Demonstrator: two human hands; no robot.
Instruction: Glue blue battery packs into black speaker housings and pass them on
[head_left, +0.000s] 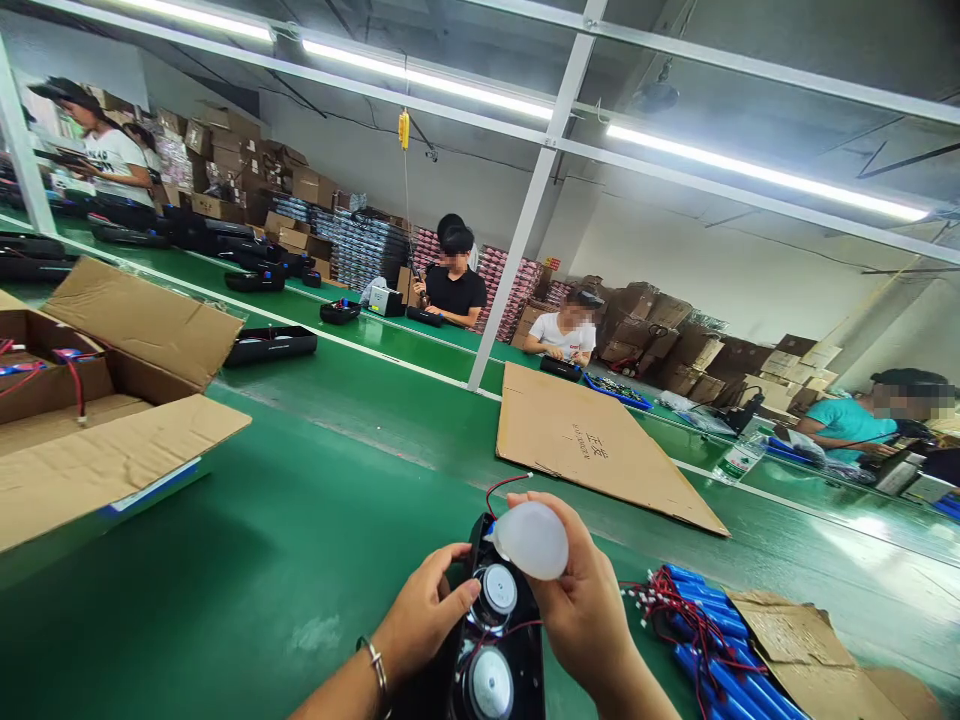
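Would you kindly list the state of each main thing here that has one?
White squeeze bottle: tilted, held in the right hand
Black casing: open, two speakers exposed, left hand on it
Cardboard box: open, flaps spread
Blue cylinders: heaped, wires tangled
Cardboard sheet: lying flat
Ceiling lights: on

Left forearm (337, 690): slants up to the right | Left hand (424, 612): thumb (460, 600) stretched forward, fingers (447, 554) bent in a hold | Right forearm (637, 688): slants to the left | Right hand (583, 590): a little higher, curled in a grip
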